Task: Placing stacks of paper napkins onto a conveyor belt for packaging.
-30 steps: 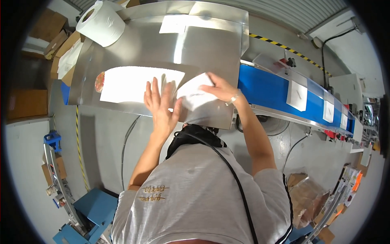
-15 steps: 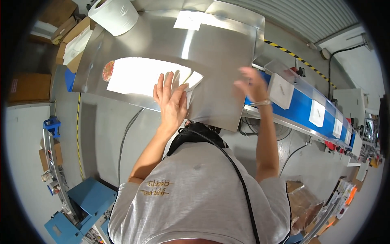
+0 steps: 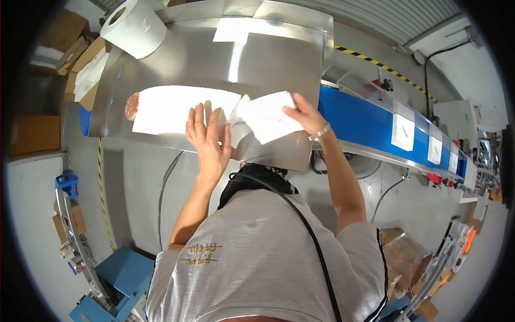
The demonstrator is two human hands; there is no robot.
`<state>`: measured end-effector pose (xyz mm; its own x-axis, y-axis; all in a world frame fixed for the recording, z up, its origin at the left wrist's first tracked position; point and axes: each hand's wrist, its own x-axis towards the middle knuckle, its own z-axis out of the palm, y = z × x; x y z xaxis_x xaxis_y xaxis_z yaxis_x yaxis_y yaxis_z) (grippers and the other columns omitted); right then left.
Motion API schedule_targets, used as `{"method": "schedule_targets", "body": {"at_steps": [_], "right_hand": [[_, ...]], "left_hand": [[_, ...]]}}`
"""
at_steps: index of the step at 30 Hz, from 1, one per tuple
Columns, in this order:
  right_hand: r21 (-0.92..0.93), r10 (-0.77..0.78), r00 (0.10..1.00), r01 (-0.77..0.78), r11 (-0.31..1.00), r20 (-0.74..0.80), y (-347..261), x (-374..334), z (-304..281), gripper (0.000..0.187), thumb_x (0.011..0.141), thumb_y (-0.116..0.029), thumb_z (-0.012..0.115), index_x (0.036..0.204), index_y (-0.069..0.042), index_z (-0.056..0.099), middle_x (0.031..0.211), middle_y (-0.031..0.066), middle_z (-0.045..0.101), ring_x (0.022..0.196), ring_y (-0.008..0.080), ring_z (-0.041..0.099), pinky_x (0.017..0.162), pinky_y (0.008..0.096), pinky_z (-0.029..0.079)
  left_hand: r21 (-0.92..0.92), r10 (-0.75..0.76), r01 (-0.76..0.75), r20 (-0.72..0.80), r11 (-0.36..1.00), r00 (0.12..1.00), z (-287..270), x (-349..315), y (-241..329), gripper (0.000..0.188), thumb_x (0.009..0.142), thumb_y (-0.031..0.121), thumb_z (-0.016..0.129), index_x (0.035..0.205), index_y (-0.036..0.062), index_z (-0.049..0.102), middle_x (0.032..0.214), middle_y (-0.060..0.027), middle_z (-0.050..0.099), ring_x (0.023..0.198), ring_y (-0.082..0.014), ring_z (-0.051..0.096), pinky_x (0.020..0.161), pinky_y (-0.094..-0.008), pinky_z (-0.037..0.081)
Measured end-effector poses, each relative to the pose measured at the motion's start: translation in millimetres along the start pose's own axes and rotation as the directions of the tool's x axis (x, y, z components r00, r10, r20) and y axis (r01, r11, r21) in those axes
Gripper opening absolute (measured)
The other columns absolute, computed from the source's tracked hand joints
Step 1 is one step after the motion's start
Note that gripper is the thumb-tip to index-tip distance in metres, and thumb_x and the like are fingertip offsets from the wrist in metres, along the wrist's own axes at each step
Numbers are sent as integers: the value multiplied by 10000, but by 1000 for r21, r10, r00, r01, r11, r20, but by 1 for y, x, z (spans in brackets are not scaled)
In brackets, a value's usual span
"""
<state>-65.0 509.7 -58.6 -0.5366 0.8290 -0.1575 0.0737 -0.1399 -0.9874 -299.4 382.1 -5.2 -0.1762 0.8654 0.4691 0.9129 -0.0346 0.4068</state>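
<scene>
A long row of white sheets or flat packets [image 3: 171,110] lies across the metal table, too bright to tell apart. My left hand [image 3: 208,144] rests on the near side of its right end, fingers spread. Pinched at its right edge by my right hand [image 3: 307,114], a square white packet [image 3: 272,115] is held tilted over the table, beside the row's end. A thin mark shows on a whitish packet [image 3: 240,129] between my hands. Against the row's left end sits a round red-patterned object [image 3: 132,106].
A blue conveyor belt [image 3: 354,115] runs off to the right, carrying several white packets [image 3: 402,132] beneath a clear guard. A large white roll [image 3: 134,29] stands at the table's far left corner. Another white sheet [image 3: 231,30] lies at the table's back. Cardboard boxes [image 3: 88,70] are beyond the left edge.
My right hand has moved left from the belt to the table and now holds a white packet. The packet nearest the belt's left end is gone from there. My left hand stays at the row.
</scene>
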Motion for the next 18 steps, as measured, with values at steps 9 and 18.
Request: {"method": "schedule_targets", "body": {"at_steps": [9, 18], "right_hand": [[-495, -155, 613, -435, 753, -775, 68, -73, -172, 439, 846, -386, 607, 1135, -57, 571, 953, 142, 640, 860, 311, 611, 753, 367, 477], [-757, -335, 915, 54, 651, -223, -5, -14, -33, 443, 804, -273, 700, 1189, -105, 557, 1052, 75, 649, 761, 219, 645, 688, 314, 527]], "left_hand": [[-19, 50, -51, -73, 998, 996, 4, 0, -1, 323, 776, 8, 646, 1096, 48, 637, 1321, -173, 463, 1270, -388, 365, 1038, -527, 258], [-42, 63, -64, -27, 997, 998, -1, -2, -2, 325, 774, 56, 649, 1099, 61, 648, 1345, -170, 437, 1287, -389, 339, 1046, -526, 227]]}}
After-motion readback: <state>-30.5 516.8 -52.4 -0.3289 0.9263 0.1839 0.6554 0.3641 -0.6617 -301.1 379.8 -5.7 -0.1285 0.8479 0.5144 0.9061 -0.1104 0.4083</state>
